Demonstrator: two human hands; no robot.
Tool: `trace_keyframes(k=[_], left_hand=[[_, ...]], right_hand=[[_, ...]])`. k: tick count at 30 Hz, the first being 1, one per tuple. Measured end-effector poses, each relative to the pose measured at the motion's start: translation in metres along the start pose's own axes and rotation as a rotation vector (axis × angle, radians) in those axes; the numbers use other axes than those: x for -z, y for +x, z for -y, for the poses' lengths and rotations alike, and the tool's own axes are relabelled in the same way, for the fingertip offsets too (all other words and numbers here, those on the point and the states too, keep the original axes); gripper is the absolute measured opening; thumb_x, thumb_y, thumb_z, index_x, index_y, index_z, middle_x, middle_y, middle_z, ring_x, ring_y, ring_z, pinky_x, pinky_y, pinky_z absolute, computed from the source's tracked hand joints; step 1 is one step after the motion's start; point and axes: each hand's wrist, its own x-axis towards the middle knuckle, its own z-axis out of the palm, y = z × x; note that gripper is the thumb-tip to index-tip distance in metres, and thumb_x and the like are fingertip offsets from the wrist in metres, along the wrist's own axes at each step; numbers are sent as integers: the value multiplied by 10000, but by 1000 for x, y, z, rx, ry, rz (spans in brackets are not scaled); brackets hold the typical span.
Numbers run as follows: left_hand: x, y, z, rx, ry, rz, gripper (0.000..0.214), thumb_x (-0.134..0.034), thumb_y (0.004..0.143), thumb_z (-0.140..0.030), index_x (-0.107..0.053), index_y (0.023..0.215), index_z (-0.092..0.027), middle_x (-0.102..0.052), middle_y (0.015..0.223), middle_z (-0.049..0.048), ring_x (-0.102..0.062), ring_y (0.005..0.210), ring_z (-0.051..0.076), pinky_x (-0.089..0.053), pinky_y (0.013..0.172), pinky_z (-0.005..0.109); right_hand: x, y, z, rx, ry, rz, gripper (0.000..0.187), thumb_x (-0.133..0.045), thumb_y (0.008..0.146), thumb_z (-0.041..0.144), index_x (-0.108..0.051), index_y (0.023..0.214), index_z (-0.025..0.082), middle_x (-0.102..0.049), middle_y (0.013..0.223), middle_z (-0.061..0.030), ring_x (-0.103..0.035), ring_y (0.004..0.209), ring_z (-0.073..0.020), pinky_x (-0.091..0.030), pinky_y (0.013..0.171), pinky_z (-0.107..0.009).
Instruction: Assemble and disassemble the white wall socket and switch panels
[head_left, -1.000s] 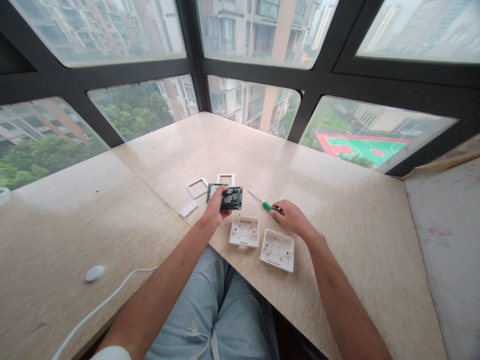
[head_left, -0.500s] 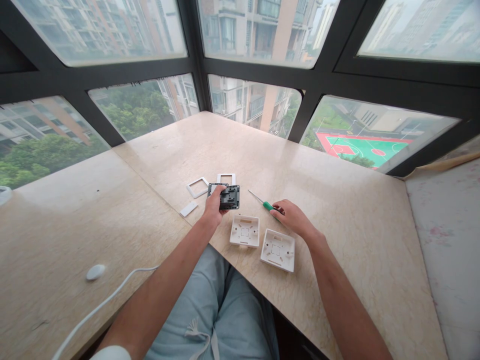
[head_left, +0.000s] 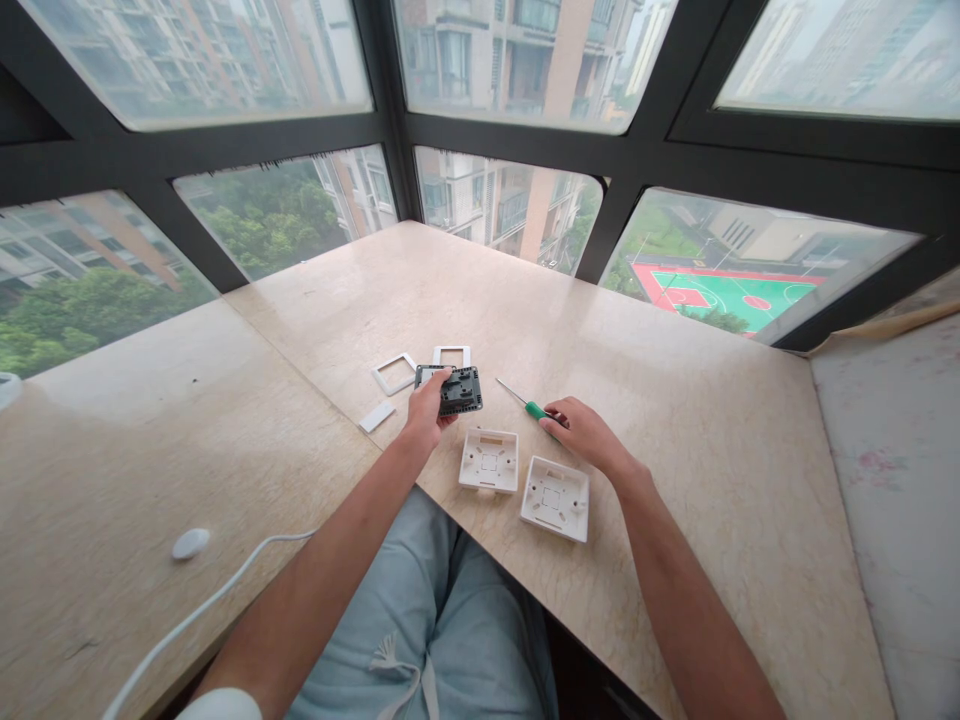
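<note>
My left hand [head_left: 427, 412] grips a dark grey switch module [head_left: 460, 390] and holds it a little above the marble counter [head_left: 675, 420]. My right hand [head_left: 581, 432] is closed on the green handle of a screwdriver [head_left: 527, 404], whose metal tip points up and left toward the module. Two white mounting boxes lie open side up near me: one [head_left: 489, 460] just below the module, the other [head_left: 555, 498] under my right wrist.
Two white square frames [head_left: 395, 373] [head_left: 452, 354] and a small white cover strip [head_left: 376, 416] lie behind my left hand. A white cable with an oval inline switch [head_left: 189, 543] runs over the left counter. Dark window frames enclose the counter's far edges.
My left hand has tilted and turned the grey module slightly and drawn it a bit to the left. My right hand and the screwdriver stay where they were.
</note>
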Motion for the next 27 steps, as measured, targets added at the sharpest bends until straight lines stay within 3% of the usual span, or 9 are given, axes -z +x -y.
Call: trace_keyframes(k=[7,12,16,22,27], left_hand=[[1,1,-3,64,-55,55,132,-652,838,-300,-617,784,-185,-624,610,-22,-562,448,102,-403,404,190],[3,3,-5,167,-68,117,219,-673,813,-375,-611,754,-173,-637,607,10,-565,432,124,-368,379,199],[5,6,-3,131,-58,104,201,-750,737,-331,-625,762,-175,-646,607,-3,-551,422,113,-391,404,206],[4,11,0,115,-74,155,35,-644,714,-178,-618,722,-155,-657,623,15,-608,501,149,-517,511,262],[4,12,2,86,-79,178,49,-640,688,-167,-619,728,-148,-663,632,18,-610,506,153,-543,540,282]], right_hand=[[1,0,0,0,12,3,195,-557,917,314,-690,982,186,-687,997,-91,-622,907,-215,-462,791,-314],[2,-1,1,-3,15,-3,187,-557,913,314,-691,964,193,-681,955,-79,-619,884,-209,-455,758,-306],[2,-1,1,-5,18,-3,197,-550,915,323,-691,962,193,-680,959,-82,-618,881,-209,-452,760,-307],[2,-1,1,-17,22,8,197,-551,915,318,-691,965,189,-678,984,-88,-615,885,-207,-455,772,-307],[1,-1,0,-15,28,5,191,-557,914,315,-691,966,189,-679,978,-86,-616,877,-205,-458,769,-307]])
